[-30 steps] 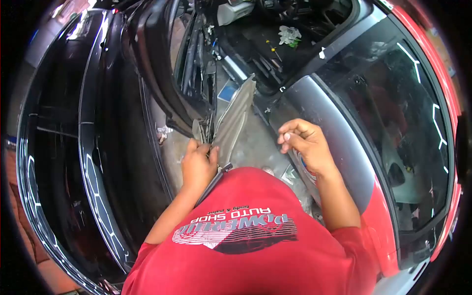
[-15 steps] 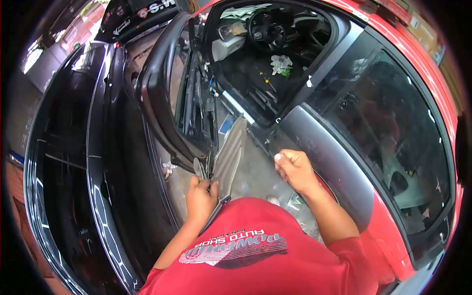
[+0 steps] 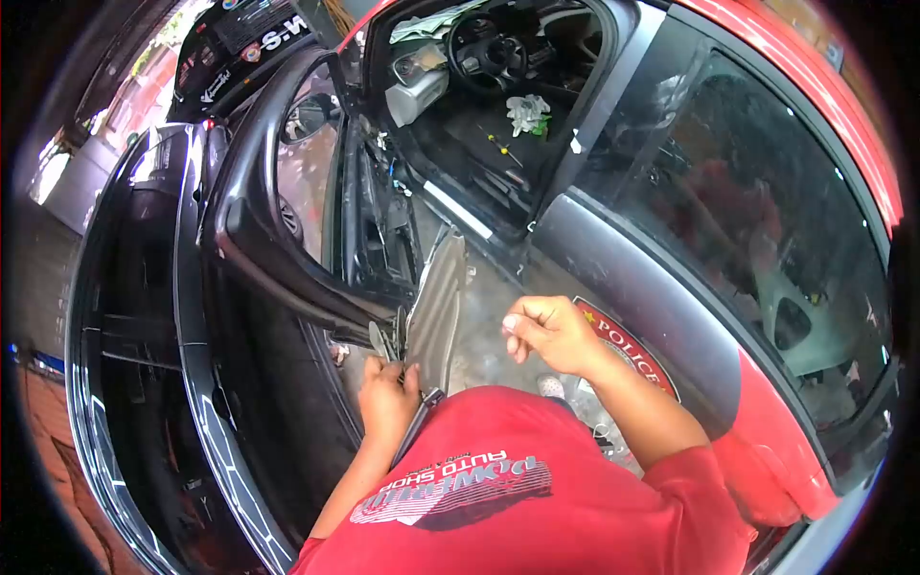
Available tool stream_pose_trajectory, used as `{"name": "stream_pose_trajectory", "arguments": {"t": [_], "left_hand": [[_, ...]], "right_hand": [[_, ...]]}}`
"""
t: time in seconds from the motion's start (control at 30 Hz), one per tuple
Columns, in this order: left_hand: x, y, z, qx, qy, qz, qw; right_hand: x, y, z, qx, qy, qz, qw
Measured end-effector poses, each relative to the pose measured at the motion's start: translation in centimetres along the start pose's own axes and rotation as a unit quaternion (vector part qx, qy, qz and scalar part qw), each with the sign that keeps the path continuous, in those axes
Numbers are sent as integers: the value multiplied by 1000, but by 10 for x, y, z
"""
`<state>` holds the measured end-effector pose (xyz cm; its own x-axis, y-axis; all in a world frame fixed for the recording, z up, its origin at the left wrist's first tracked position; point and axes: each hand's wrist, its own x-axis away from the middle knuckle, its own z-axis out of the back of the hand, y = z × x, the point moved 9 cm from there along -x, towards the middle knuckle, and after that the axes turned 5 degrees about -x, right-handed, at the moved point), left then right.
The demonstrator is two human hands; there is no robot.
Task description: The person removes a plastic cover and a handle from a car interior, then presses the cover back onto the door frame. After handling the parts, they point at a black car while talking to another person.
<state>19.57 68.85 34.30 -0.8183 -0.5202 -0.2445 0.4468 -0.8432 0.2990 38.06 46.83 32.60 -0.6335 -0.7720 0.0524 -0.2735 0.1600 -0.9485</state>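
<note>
My left hand is closed low beside the open front door, at the near end of a grey ridged panel. Its fingers seem to grip that end, among small grey metal pieces; the exact grip is partly hidden. A narrow dark strip runs between this hand and my red shirt. My right hand hangs in the air in front of the grey rear door, thumb and fingers curled together. Whatever it may hold is too small to make out.
A glossy black car stands close on the left. Inside the red car, a yellow-marked screwdriver and a crumpled white bundle lie on the dark floor, below the steering wheel. A police decal marks the rear door.
The head view has shifted, bringing the police decal into sight. My right hand has moved slightly left and down, fingers still curled. My left hand keeps its place at the panel's near end.
</note>
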Motion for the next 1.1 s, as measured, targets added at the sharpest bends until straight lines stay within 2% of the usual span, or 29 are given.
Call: {"name": "stream_pose_trajectory", "arguments": {"t": [0.07, 0.17, 0.3, 0.37, 0.47, 0.57, 0.67, 0.7, 0.73, 0.8, 0.83, 0.87, 0.97, 1.1], "left_hand": [[-1, 2, -3, -18, -11, 2, 1000], [-3, 4, -7, -26, -27, 11, 999], [-4, 4, -9, -23, -26, 19, 999], [-3, 5, -9, -28, -20, 2, 999], [-2, 4, -9, -21, -28, 26, 999], [-2, 3, -6, -1, -9, 14, 1000], [0, -2, -9, 28, 7, -5, 1000], [1, 3, -7, -16, -27, 7, 999], [4, -3, -12, -24, -2, -3, 1000], [1, -1, -1, 19, -30, 48, 998], [1, -4, 10, 17, -3, 63, 998], [0, -2, 12, 31, -10, 59, 998], [4, -11, 11, 46, -11, 60, 997], [4, -13, 14, 53, -1, 41, 998]], "right_hand": [[0, 2, 9, 93, 21, 9, 995], [-5, 3, 19, 131, 31, 29, 990], [-5, 8, 20, 121, 35, -14, 992], [-6, 12, 13, 13, 16, 12, 1000], [-9, 17, 9, -22, -20, 41, 999], [-10, 17, 6, -29, -25, 9, 999], [-9, 21, 4, 5, -18, 8, 1000], [-10, 19, 4, 38, -13, -5, 999], [-9, 15, 1, 72, -16, -11, 997], [-12, 15, 0, 70, -3, 26, 997], [-9, 10, -1, 123, 19, -11, 992], [-10, 20, 0, 85, 23, -21, 996], [-8, 19, -9, 121, 9, -43, 992], [-13, 18, -20, 106, 14, 2, 994]]}}
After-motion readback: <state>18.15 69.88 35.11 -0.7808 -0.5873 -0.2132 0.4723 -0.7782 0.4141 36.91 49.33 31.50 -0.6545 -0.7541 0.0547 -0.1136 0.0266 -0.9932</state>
